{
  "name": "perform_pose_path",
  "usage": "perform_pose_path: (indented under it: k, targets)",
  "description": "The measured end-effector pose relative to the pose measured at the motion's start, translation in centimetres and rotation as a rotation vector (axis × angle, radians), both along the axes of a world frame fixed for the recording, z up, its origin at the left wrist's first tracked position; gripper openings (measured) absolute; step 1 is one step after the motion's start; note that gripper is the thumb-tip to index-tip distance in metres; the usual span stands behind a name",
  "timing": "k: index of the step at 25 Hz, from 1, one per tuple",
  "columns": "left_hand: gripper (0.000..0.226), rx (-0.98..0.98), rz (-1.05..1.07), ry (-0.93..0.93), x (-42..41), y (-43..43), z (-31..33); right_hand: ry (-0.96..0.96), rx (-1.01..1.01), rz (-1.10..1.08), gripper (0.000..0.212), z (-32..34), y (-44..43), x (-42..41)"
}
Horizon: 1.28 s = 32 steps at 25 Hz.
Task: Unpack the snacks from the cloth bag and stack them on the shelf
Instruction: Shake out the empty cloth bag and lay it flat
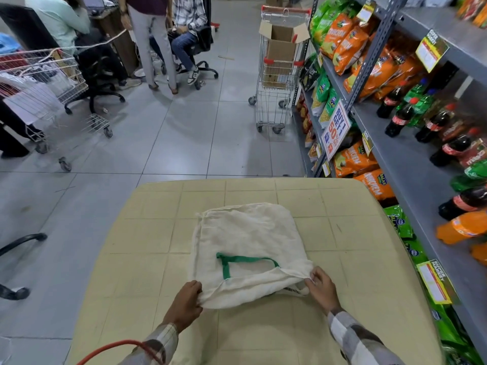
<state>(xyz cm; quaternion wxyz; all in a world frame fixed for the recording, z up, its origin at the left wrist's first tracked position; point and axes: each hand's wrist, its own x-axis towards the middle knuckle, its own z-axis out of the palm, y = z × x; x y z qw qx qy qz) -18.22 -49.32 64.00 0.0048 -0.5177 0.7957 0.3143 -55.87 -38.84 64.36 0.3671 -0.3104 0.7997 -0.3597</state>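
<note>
Cloth bag (pixel 247 248): soft, limp, apparently near-empty, flat on worktop (pixel 158 233). Left hand (pixel 188 302) and right hand (pixel 321 287) pinch its near mouth corners; best hold there.

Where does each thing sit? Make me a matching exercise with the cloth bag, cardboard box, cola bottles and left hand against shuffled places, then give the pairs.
Things
1. cloth bag
2. cardboard box
3. cola bottles
4. left hand

Places
A. in the shopping cart
B. on the shelf
C. gripping the bag's near edge
D. flat on the table

Pairs: 1-D, 2-A, 3-B, 4-C
</note>
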Motion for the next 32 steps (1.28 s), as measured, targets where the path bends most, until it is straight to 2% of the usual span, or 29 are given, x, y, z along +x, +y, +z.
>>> perform_pose_path:
  k: [4, 7, 9, 11, 14, 16, 18, 22, 25, 27, 28, 30, 32]
  targets:
    - [0.039, 0.184, 0.094, 0.128, 0.1, -0.6, 0.6, -0.206, 0.019, 0.059, 0.020, 0.9, -0.7, -0.8]
    - [0.036, 0.273, 0.087, 0.124, 1.1, -1.4, 1.1, -0.319, 0.056, 0.073, 0.039, 1.0, -0.7, -1.1]
    - [0.030, 0.266, 0.059, 0.092, 2.1, -1.9, 1.4, -0.289, 0.105, 0.136, 0.047, 0.8, -0.1, -1.5]
    - [0.032, 0.194, 0.088, 0.066, 2.7, -2.3, 1.8, -0.157, 0.183, 0.189, 0.044, 0.6, 0.6, -2.3]
    - [0.036, 0.025, 0.240, 0.069, 2.4, -4.0, 3.6, 0.114, 0.284, 0.238, 0.036, 2.0, -0.2, -3.6]
    - [0.033, -0.086, 0.327, 0.128, 1.2, -6.4, 5.8, 0.216, 0.220, 0.180, 0.039, 4.2, -2.3, -4.1]
    - [0.030, -0.217, 0.364, 0.231, -0.6, -9.2, 8.9, 0.261, 0.022, 0.100, 0.045, 7.0, -5.2, -4.1]
    - [0.014, -0.482, 0.466, 0.450, -3.7, -15.1, 15.5, 0.147, -0.254, -0.011, 0.032, 13.3, -11.7, -4.4]
    - [0.008, -0.618, 0.560, 0.519, -4.7, -19.5, 20.8, -0.077, -0.338, 0.113, 0.033, 18.7, -15.9, -5.8]
    - [0.016, -0.692, 0.595, 0.587, -5.0, -21.3, 23.7, -0.142, -0.398, 0.193, 0.035, 21.4, -17.4, -6.8]
    - [0.022, -0.727, 0.607, 0.620, -4.9, -21.6, 24.4, -0.098, -0.438, 0.199, 0.035, 22.2, -17.7, -7.1]
    - [0.026, -0.765, 0.622, 0.635, -4.2, -20.9, 24.3, 0.131, -0.476, 0.158, 0.035, 22.3, -17.3, -7.2]
    - [0.025, -0.726, 0.606, 0.591, -2.9, -18.5, 21.5, 0.368, -0.411, 0.101, 0.037, 20.4, -16.0, -6.9]
